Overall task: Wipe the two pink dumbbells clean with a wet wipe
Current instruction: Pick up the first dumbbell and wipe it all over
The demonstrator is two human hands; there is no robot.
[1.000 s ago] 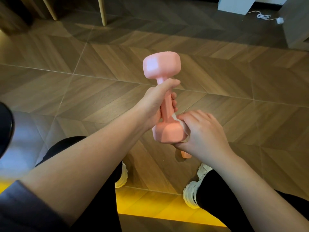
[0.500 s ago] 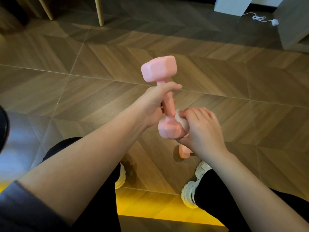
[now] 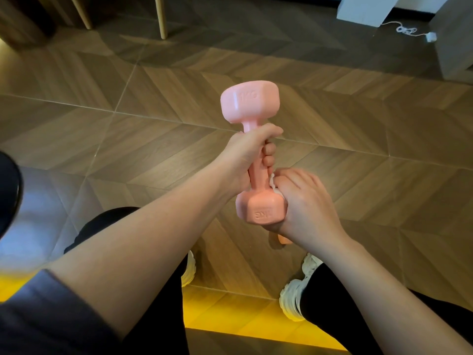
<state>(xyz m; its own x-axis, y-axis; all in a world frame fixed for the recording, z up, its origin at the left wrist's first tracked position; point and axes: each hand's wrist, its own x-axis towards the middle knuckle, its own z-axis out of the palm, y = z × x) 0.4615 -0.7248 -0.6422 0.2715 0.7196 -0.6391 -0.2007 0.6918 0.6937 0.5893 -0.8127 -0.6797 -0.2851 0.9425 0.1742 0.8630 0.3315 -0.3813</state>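
Far left edge: a dark rounded object (image 3: 7,193), cut off by the frame, cannot be identified. A dark sleeve (image 3: 38,316) sits at the lower left, with a bare forearm running up and right from it.

Left hand (image 3: 245,160): fingers and thumb wrapped round the upper handle of the pink dumbbell (image 3: 256,179). The dumbbell is upright with a slight tilt, clear of the floor (image 3: 102,129). Its surface is smooth and matte. The heads are blocky with faceted, rounded corners and raised "1KG" lettering, and the handle is a plain cylinder.

Wet wipe (image 3: 273,183): white and crumpled. Only a small fold shows, wedged between the lower head and the right hand.

Right hand (image 3: 307,203): fingers curled over the wipe, pressing it against the right side of the lower head, just below the left hand's fingers.

Second dumbbell (image 3: 284,239): only a pink sliver shows beneath the right wrist. It lies on the floor between two white ridged shoes (image 3: 291,298).

The floor is wood-look chevron tile with thin grout lines, and a wide stretch of it shows around the hands. Pale wooden legs (image 3: 162,16) stand at upper left. White furniture (image 3: 363,6) and a coiled white cable (image 3: 407,30) are at upper right, well apart from the hands.
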